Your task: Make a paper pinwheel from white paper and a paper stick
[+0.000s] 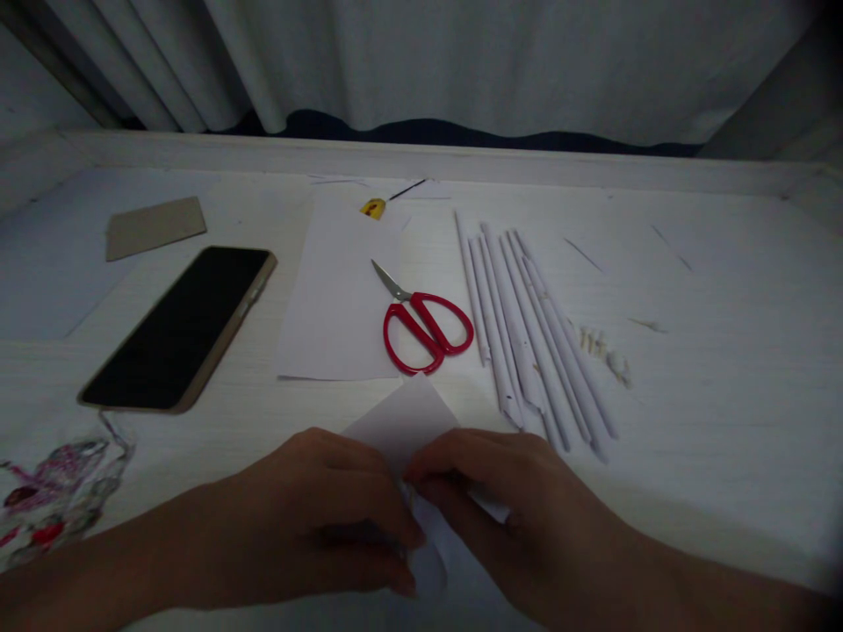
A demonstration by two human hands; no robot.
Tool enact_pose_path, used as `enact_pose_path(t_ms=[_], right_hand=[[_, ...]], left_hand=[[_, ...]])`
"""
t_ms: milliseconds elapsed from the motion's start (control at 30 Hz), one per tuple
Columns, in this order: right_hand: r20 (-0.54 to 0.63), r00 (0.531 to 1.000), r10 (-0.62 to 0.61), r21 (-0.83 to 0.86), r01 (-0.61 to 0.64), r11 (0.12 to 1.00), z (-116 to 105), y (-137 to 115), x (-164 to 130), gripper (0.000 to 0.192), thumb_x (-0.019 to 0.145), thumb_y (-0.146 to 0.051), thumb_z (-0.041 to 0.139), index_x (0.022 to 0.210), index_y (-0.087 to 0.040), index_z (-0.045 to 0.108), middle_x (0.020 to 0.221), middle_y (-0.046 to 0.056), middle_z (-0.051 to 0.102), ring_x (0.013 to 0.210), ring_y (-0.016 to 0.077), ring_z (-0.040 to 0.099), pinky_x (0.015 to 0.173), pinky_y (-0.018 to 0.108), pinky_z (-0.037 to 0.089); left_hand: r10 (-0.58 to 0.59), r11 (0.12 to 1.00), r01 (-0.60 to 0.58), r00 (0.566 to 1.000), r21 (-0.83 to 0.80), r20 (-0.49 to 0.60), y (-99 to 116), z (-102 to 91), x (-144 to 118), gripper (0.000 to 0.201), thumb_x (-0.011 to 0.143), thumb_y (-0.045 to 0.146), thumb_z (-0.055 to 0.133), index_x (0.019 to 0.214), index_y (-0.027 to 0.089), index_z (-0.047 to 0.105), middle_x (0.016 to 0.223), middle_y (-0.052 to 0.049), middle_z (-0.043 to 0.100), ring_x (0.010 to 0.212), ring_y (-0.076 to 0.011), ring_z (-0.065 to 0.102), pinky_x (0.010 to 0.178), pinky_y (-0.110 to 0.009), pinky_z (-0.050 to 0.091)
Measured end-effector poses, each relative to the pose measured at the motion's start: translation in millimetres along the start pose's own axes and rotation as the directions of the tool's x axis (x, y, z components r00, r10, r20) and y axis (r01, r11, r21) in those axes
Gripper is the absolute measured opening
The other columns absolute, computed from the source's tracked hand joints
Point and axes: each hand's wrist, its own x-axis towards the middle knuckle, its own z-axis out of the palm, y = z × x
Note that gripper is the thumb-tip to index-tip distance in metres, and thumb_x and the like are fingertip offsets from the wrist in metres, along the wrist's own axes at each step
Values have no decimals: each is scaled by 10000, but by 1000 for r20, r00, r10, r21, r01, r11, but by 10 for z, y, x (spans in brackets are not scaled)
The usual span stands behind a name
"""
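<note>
A sheet of white paper (408, 417) lies under both hands at the near middle of the table, one corner pointing away from me. My left hand (335, 513) has its fingers curled and closed at the paper's rolled or curved part. On the other side, my right hand (500, 505) pinches the paper between thumb and forefinger. Part of the sheet is hidden beneath the hands. Just beyond its corner rest scissors with red handles (428, 332), partly on another white sheet (335, 298). Several rolled paper tubes (527, 333) lie side by side to the right.
At the left lie a dark-screened phone (181, 329), its beaded strap (66, 491) and a piece of brown cardboard (156, 228). A small yellow item (373, 208) with a thin dark stick is at the back. Scraps (604, 353) lie right of the tubes. A curtain (461, 66) hangs behind.
</note>
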Motion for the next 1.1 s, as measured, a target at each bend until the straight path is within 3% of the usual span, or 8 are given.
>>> enact_pose_path(t_ms=[300, 633, 1100], right_hand=[[30, 999, 40, 93, -42, 995, -24, -51, 28, 385, 723, 18, 499, 971, -251, 620, 804, -35, 656, 721, 95, 594, 673, 178, 447], [41, 998, 40, 51, -42, 998, -2, -22, 20, 259, 751, -3, 506, 837, -205, 645, 779, -17, 640, 728, 102, 585, 677, 192, 434], [-44, 999, 19, -2, -19, 1000, 9, -28, 33, 244, 723, -17, 550, 836, -204, 658, 729, -31, 684, 655, 84, 626, 602, 144, 442]], left_hand=[[48, 999, -48, 999, 2, -1, 37, -19, 35, 87, 782, 227, 601, 841, 180, 559, 734, 9, 644, 668, -105, 599, 622, -162, 452], [39, 999, -38, 999, 8, -18, 55, -37, 56, 94, 759, 206, 626, 835, 162, 591, 705, 9, 641, 639, -97, 596, 608, -152, 454], [-17, 999, 16, 1000, 30, 24, 43, -38, 43, 99, 776, 246, 608, 866, 217, 579, 749, 41, 652, 680, -62, 600, 645, -115, 434]])
